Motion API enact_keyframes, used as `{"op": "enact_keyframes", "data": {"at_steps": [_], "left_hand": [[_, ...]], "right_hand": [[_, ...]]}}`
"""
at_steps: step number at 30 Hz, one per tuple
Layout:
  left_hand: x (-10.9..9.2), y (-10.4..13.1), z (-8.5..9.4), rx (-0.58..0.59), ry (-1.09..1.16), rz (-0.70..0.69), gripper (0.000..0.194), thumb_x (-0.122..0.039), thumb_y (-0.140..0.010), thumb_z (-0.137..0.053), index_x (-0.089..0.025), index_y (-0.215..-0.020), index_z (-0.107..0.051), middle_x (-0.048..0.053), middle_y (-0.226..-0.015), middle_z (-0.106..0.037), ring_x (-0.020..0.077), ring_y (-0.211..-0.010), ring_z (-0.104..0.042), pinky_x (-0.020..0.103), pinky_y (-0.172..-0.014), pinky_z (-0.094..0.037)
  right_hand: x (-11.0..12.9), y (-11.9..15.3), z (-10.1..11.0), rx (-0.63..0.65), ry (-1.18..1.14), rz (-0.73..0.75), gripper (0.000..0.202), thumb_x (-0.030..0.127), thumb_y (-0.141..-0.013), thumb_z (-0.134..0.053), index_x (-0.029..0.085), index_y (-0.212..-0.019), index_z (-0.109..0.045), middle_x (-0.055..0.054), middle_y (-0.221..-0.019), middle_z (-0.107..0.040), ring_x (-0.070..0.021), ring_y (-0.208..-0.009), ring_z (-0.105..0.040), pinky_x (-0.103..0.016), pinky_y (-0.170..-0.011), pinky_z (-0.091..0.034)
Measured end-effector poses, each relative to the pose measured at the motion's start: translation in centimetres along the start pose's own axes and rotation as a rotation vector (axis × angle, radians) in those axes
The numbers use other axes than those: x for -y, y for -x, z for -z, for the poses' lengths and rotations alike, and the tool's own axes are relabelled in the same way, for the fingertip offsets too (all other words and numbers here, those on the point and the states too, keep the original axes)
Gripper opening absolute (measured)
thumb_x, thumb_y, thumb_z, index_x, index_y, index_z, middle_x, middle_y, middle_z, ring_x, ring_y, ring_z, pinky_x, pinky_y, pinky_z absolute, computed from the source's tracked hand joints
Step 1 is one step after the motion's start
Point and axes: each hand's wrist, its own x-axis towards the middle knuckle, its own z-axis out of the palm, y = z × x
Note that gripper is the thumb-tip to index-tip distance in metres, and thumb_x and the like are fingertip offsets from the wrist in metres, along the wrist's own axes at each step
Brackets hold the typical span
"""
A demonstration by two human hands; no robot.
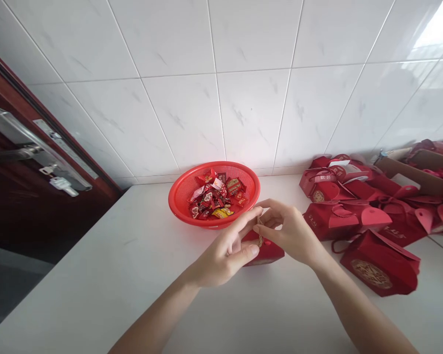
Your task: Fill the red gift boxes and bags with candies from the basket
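A small red box [268,254] sits on the white table, just in front of a red plastic basket [177,204] of wrapped candies [216,196]. Over the box rises a twisted gold cord [260,238]. My left hand [227,253] is at the box's left side, its fingers curved around the cord and its thumb beside it. From the right, my right hand [290,231] pinches the cord between thumb and fingers. Both hands cover much of the box's top.
Several red boxes [330,221] crowd the table's right side, one with a gold emblem [371,274] nearest. Behind them stands an open cardboard carton [428,177]. A tiled wall [251,113] backs the table [114,255]. At the left is a dark red door with keys [63,186].
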Motion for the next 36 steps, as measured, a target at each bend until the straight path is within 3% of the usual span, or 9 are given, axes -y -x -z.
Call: {"op": "enact_keyframes", "data": {"at_steps": [2,6,10,14,17,24,30,36], "left_hand": [[0.1,-0.2,-0.2,-0.03,-0.09,-0.022,0.063,-0.024,-0.094,-0.062,-0.032,-0.153,-0.042,0.01,-0.158,-0.044,0.0319,-0.148,-0.038,0.05,-0.114,-0.047],[1.1,-0.7,-0.2,-0.279,-0.516,-0.082,0.066,-0.023,-0.084,-0.072,-0.031,-0.145,-0.046,0.009,-0.136,-0.058,0.0273,-0.126,-0.058,0.047,-0.105,-0.053],[2.6,-1.3,0.5,-0.382,-0.819,-0.105,0.058,-0.023,-0.082,-0.072,-0.025,-0.136,-0.052,0.01,-0.125,-0.056,0.0278,-0.118,-0.058,0.047,-0.102,-0.052],[3.3,-1.6,0.9,-0.324,-0.895,-0.069,0.028,-0.027,-0.088,-0.066,-0.023,-0.116,-0.063,0.01,-0.123,-0.054,0.0286,-0.118,-0.057,0.046,-0.1,-0.052],[3.6,-1.8,0.8,-0.248,-0.884,-0.037,0.019,-0.03,-0.091,-0.063,-0.022,-0.108,-0.063,0.01,-0.121,-0.056,0.0276,-0.114,-0.059,0.045,-0.097,-0.053],[4.6,-1.9,0.8,-0.148,-0.827,0.066,0.018,-0.031,-0.093,-0.061,-0.022,-0.108,-0.064,0.01,-0.118,-0.06,0.0269,-0.111,-0.06,0.046,-0.097,-0.052],[5.3,-2.0,1.0,-0.11,-0.772,0.056,0.026,-0.025,-0.092,-0.061,-0.026,-0.118,-0.067,0.01,-0.141,-0.051,0.0296,-0.132,-0.05,0.047,-0.109,-0.045],[5.1,-2.0,0.9,-0.094,-0.767,0.052,0.019,-0.025,-0.092,-0.06,-0.024,-0.108,-0.07,0.009,-0.126,-0.058,0.0274,-0.117,-0.059,0.045,-0.1,-0.052]], "right_hand": [[0.0,0.0,-0.2,-0.032,-0.006,0.009,0.026,0.013,-0.077,-0.064,0.021,-0.101,-0.067,0.002,-0.073,-0.07,-0.0151,-0.065,-0.068,-0.029,-0.066,-0.056],[0.2,-0.1,-0.1,-0.075,-0.159,0.003,0.02,0.023,-0.079,-0.069,0.02,-0.099,-0.067,0.001,-0.074,-0.07,-0.0168,-0.067,-0.07,-0.028,-0.064,-0.055],[0.3,-0.2,0.2,-0.079,-0.253,-0.028,0.022,0.03,-0.077,-0.074,0.02,-0.094,-0.067,-0.001,-0.077,-0.07,-0.0187,-0.071,-0.072,-0.029,-0.063,-0.055],[0.3,-0.4,0.4,-0.049,-0.337,-0.066,0.024,0.033,-0.074,-0.078,0.02,-0.091,-0.066,-0.001,-0.077,-0.07,-0.0206,-0.077,-0.073,-0.034,-0.073,-0.059],[0.0,-0.7,0.4,-0.004,-0.432,-0.101,0.026,0.032,-0.072,-0.08,0.02,-0.09,-0.064,0.0,-0.076,-0.07,-0.0194,-0.074,-0.072,-0.035,-0.075,-0.059],[-1.5,-1.6,0.6,0.126,-0.439,-0.159,0.032,0.026,-0.069,-0.08,0.019,-0.095,-0.063,0.0,-0.077,-0.069,-0.0149,-0.066,-0.067,-0.031,-0.067,-0.055],[-1.9,-1.8,0.9,0.183,-0.304,-0.176,0.031,0.025,-0.069,-0.079,0.02,-0.095,-0.065,0.003,-0.071,-0.067,-0.0142,-0.06,-0.066,-0.029,-0.061,-0.053],[-1.6,-1.5,1.2,0.294,-0.222,-0.18,0.024,0.027,-0.077,-0.074,0.018,-0.098,-0.067,0.003,-0.063,-0.065,-0.0119,-0.056,-0.059,-0.025,-0.057,-0.048]]}}
